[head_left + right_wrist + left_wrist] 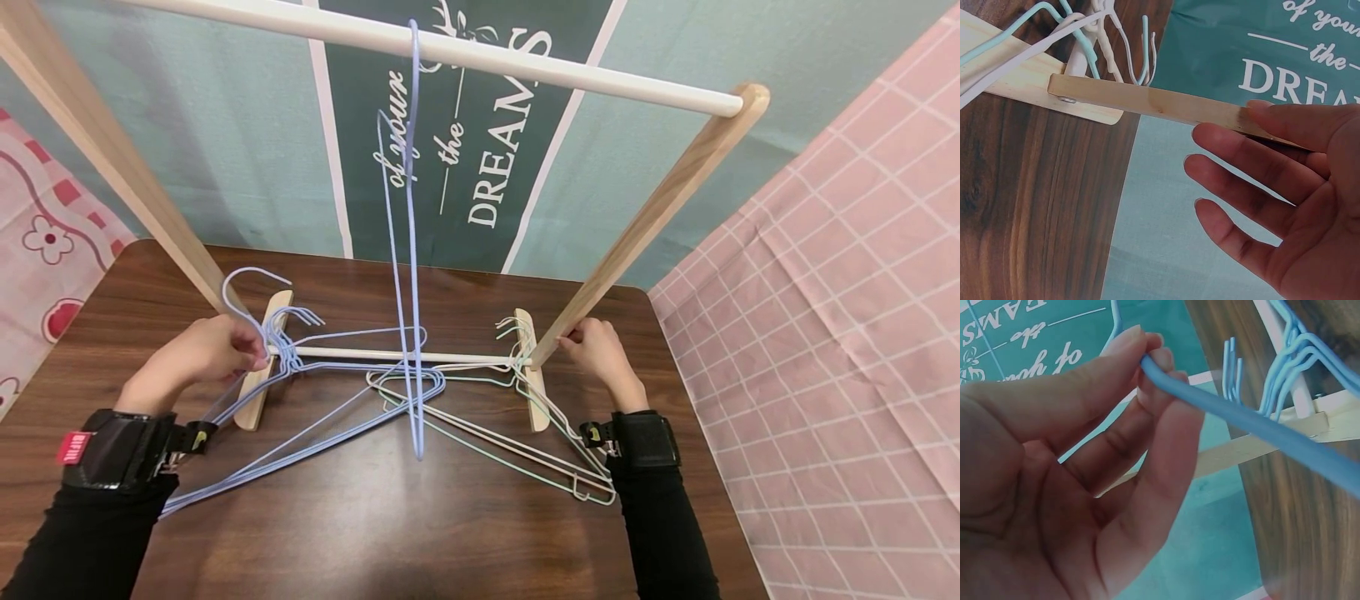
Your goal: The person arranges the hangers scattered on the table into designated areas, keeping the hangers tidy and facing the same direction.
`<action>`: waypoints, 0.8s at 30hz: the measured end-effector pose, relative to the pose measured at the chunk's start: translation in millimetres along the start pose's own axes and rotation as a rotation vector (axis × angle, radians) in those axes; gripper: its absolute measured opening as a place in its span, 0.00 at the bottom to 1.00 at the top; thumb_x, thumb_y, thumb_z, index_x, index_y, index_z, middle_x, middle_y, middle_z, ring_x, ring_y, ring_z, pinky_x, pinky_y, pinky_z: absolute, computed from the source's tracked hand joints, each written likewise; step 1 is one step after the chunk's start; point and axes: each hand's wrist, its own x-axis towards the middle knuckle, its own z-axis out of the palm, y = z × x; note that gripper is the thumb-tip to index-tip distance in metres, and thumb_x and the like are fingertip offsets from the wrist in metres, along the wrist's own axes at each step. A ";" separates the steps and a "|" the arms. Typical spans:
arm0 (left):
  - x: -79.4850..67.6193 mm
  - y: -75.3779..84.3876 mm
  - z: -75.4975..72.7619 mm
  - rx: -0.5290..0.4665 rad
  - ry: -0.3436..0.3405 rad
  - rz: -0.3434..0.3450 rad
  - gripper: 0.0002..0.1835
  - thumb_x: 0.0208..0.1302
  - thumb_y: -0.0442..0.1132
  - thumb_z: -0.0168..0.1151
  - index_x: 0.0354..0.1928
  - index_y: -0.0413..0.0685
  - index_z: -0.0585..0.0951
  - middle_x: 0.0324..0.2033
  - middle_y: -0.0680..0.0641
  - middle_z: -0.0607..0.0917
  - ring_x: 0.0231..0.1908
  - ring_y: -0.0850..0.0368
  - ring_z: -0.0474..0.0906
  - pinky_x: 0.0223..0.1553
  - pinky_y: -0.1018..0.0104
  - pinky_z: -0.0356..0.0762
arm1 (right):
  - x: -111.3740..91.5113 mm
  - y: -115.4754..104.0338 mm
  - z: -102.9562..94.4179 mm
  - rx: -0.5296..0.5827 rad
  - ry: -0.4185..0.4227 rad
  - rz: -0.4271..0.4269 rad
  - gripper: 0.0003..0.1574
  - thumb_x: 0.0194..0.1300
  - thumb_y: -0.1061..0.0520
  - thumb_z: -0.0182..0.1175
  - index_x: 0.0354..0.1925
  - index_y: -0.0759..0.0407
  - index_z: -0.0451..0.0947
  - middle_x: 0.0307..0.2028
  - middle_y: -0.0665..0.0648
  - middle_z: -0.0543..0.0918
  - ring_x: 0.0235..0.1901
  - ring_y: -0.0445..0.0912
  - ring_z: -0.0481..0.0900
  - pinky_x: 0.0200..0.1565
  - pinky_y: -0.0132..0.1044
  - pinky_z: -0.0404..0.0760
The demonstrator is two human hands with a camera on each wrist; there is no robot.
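Note:
My left hand pinches a blue wire hanger between thumb and fingertips at its neck, just under the hook, which stands up above the hand. Several more blue hangers lie beside it across the rack's low bar. A single blue hanger hangs from the white top rail. At the right, my right hand holds the lower part of the rack's wooden post, thumb against it and the other fingers spread below in the right wrist view. Which fingers pass behind the post is partly hidden.
Pale green and white hangers rest on the low bar at its right end. The rack's wooden feet stand on the dark brown table. Behind hangs a green cloth with lettering; a pink checked cloth is at right.

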 end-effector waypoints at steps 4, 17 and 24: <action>-1.2 3.1 -2.5 0.026 0.023 0.002 0.09 0.55 0.30 0.61 0.20 0.45 0.77 0.11 0.56 0.71 0.14 0.61 0.70 0.19 0.69 0.66 | 0.0 0.1 0.1 -0.001 -0.002 0.000 0.11 0.61 0.63 0.58 0.37 0.73 0.79 0.28 0.66 0.82 0.21 0.49 0.77 0.23 0.37 0.71; -5.9 10.6 -10.8 0.078 0.128 -0.033 0.06 0.55 0.35 0.63 0.22 0.45 0.78 0.10 0.57 0.73 0.14 0.60 0.70 0.22 0.65 0.64 | 0.0 -2.1 -0.5 0.005 -0.031 0.030 0.13 0.62 0.62 0.57 0.40 0.73 0.78 0.29 0.66 0.82 0.18 0.46 0.74 0.22 0.36 0.69; -6.1 16.3 -11.2 0.058 0.151 -0.057 0.05 0.56 0.35 0.62 0.25 0.42 0.79 0.11 0.56 0.75 0.15 0.61 0.71 0.21 0.67 0.66 | 0.1 -1.6 0.1 0.008 -0.031 0.044 0.12 0.62 0.62 0.57 0.39 0.72 0.79 0.29 0.65 0.82 0.18 0.46 0.74 0.22 0.36 0.68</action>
